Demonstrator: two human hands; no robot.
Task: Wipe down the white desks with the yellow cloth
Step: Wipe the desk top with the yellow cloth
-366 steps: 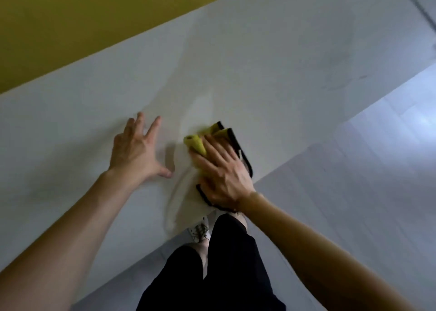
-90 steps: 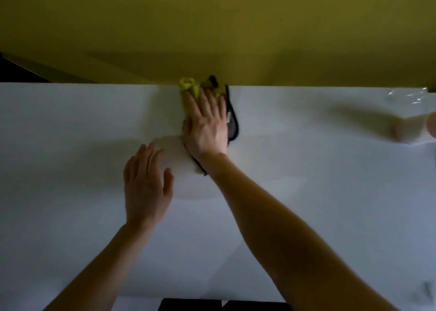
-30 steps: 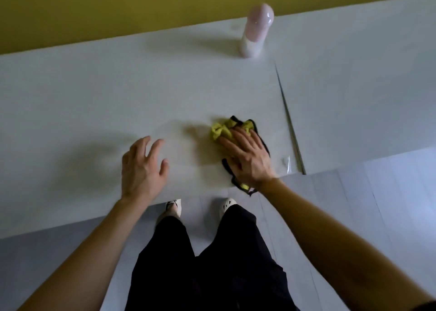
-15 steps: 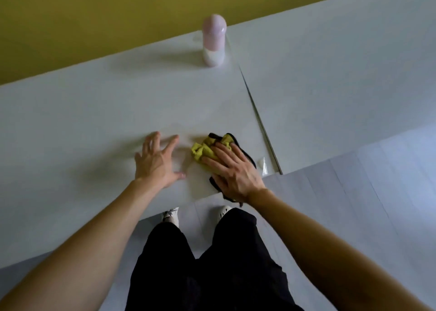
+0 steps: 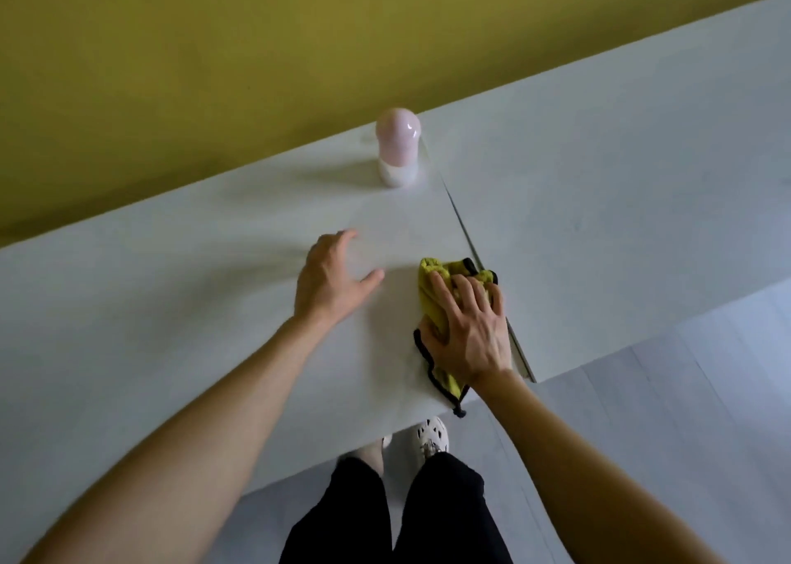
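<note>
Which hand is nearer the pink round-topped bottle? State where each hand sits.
Left. The left hand is over the white desk, in front of the pink round-topped bottle and slightly left. The right hand presses the yellow cloth farther back, near the desk's front edge.

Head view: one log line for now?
right hand: presses yellow cloth | left hand: open, empty | cloth: beside desk seam | pink bottle: upright

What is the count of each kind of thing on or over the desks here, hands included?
white flat-topped desks: 2, the left desk and the right desk
yellow cloth with black edging: 1
pink-capped white bottle: 1
bare hands: 2, the left hand and the right hand
Total: 6
</note>
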